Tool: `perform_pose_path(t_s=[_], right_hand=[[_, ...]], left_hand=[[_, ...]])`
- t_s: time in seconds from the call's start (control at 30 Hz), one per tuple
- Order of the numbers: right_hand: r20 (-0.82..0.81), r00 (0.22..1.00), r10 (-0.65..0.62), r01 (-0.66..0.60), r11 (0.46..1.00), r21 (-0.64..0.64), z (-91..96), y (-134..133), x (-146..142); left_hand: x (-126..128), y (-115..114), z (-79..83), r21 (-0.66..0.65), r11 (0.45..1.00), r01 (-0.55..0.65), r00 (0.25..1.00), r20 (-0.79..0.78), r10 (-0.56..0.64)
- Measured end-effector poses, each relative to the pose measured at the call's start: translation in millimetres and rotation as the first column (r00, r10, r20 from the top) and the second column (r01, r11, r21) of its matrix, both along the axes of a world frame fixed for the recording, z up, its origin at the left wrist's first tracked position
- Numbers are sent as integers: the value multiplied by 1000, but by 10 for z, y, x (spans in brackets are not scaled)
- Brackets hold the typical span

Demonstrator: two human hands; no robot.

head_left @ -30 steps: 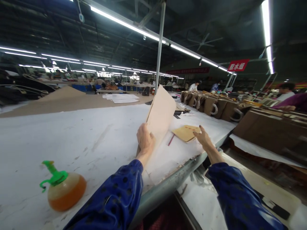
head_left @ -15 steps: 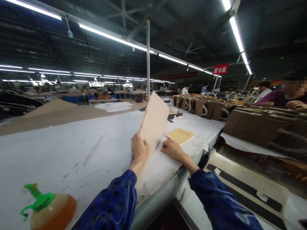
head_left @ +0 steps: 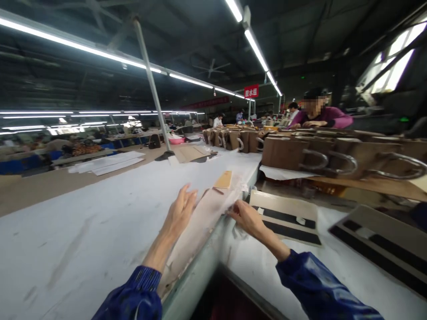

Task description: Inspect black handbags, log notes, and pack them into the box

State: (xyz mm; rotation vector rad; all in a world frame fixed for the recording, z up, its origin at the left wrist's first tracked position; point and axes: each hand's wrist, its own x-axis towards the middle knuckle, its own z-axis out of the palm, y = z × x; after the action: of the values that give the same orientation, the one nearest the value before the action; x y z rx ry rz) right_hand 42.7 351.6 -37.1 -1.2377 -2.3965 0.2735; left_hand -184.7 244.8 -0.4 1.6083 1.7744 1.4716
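My left hand is open above the white-covered table, fingers stretched out and empty. Beside it a thin beige panel lies flat along the table's edge, its outline slightly blurred. At the panel's right side, over the table edge, my right hand has its fingers bent together in a pinch; what they hold is too small or hidden. Something thin and see-through hangs below those fingers. A yellow card lies past the panel's far end, partly covered by it.
Brown bags with handles stand in rows at the right, with a person in purple behind them. Nearer lie beige panels with black strips. White sheets and a metal post are on the left.
The beige panel, held upright in my left hand before, now lies on the table and that hand has let go. My view has swung right; the glue-like bottle has left the picture.
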Motion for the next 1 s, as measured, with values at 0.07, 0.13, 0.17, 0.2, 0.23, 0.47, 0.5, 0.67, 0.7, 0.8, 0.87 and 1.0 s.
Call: perform_pose_path(t_s=[0.07, 0.13, 0.17, 0.2, 0.23, 0.47, 0.5, 0.67, 0.7, 0.8, 0.87, 1.0], right_hand=[[9, 1000, 3, -2, 999, -32, -127, -235, 347], [39, 999, 19, -16, 997, -71, -293, -442, 703], [58, 998, 27, -22, 996, -89, -390, -528, 869], [76, 997, 32, -24, 994, -108, -494, -597, 1020], [93, 995, 36, -25, 992, -124, -600, -649, 1151], [170, 983, 68, -37, 984, -174, -997, -673, 1448], [161, 984, 68, -38, 982, -185, -980, -663, 1438], [159, 985, 60, -14, 961, -278, -856, -657, 1419], [170, 983, 62, -10, 955, -296, -859, -653, 1434], [180, 980, 91, -45, 969, -242, -969, -589, 1552], [200, 976, 88, -80, 996, -48, -1103, -500, 1683], [216, 971, -105, -17, 866, 500, -1356, -259, 1928]], left_hand=[[80, 25, -152, -194, 981, 28, 976, -207, -69], [140, 42, -318, -396, 918, -4, 874, -448, -189], [162, 46, -388, -470, 882, -22, 812, -523, -259], [180, 48, -443, -516, 855, -43, 758, -574, -309], [193, 48, -482, -533, 844, -62, 715, -614, -334], [237, 80, -551, -502, 845, -184, 608, -734, -304], [240, 93, -557, -504, 841, -197, 601, -740, -302], [213, 163, -648, -493, 840, -228, 555, -774, -303], [193, 172, -689, -486, 843, -232, 545, -783, -301], [99, 186, -843, -383, 897, -221, 464, -850, -249], [32, 185, -925, -195, 966, -167, 332, -934, -131], [-18, 191, -927, 138, 990, 28, 53, -989, 136]])
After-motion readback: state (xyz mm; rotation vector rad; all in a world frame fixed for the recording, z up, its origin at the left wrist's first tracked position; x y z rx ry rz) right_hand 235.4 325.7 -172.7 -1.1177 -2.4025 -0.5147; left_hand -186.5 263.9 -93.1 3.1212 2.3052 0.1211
